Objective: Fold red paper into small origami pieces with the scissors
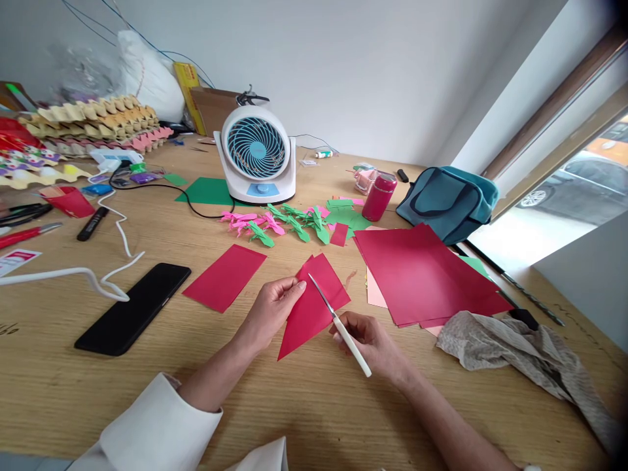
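Several large red sheets [426,275] lie stacked to the right; the smaller red paper [316,301], near the table's middle, is pinched in the left hand [275,307]. The right hand [367,340] grips white-handled scissors [349,340] (blades against that paper).

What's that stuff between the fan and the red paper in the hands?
Pink paper shapes and green paper shapes lie between the fan and the red paper, in the head view.
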### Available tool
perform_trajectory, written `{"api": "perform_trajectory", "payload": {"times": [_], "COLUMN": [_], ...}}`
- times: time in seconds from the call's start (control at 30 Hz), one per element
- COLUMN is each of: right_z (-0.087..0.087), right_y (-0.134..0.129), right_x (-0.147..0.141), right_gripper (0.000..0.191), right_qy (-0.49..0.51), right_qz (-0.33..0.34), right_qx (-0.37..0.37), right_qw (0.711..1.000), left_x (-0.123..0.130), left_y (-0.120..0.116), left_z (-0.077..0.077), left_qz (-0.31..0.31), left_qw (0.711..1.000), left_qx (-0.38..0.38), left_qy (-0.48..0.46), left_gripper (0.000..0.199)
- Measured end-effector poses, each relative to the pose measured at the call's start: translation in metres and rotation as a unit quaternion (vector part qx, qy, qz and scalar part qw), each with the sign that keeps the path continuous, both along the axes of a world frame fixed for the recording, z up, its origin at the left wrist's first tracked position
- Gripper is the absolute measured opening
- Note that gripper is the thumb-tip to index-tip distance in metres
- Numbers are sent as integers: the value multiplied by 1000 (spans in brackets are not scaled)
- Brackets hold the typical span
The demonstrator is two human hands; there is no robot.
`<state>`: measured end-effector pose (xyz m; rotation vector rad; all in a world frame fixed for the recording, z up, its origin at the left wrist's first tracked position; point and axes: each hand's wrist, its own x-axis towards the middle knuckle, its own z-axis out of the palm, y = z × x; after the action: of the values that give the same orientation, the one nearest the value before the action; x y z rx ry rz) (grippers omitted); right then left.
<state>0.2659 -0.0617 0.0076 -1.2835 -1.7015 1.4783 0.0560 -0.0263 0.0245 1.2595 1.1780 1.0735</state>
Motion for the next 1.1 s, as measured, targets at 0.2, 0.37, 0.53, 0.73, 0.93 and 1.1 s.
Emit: {"api": "perform_trajectory", "payload": {"times": [0.2, 0.37, 0.53, 0.73, 0.93, 1.1], "right_z": [0, -5, -7, -7, -1, 2], "right_y": [0, 1, 1, 0, -1, -2], "right_x": [-1, -1, -1, -2, -4, -4], "right_gripper": [35, 35, 37, 36, 34, 33], "right_qy": [8, 22, 18, 15, 11, 10], "right_qz": [-2, -2, -4, -3, -5, -1], "right_qx": [-6, -3, 3, -5, -2, 5], "right_qw": [1000, 1000, 1000, 1000, 1000, 1000], "left_x": [0, 1, 1, -1, 0, 2], "left_y": [-1, -2, -2, -2, -3, -4], "left_z": [1, 5, 4, 6, 9, 7], "left_qz": [-9, -8, 0, 7, 12, 17], "left_qw": [1000, 1000, 999, 995, 996, 999], "left_qx": [-7, -13, -19, -72, -56, -30], "left_qy": [-12, -25, -37, -72, -66, -22], "left_gripper": [46, 45, 45, 43, 46, 47]}}
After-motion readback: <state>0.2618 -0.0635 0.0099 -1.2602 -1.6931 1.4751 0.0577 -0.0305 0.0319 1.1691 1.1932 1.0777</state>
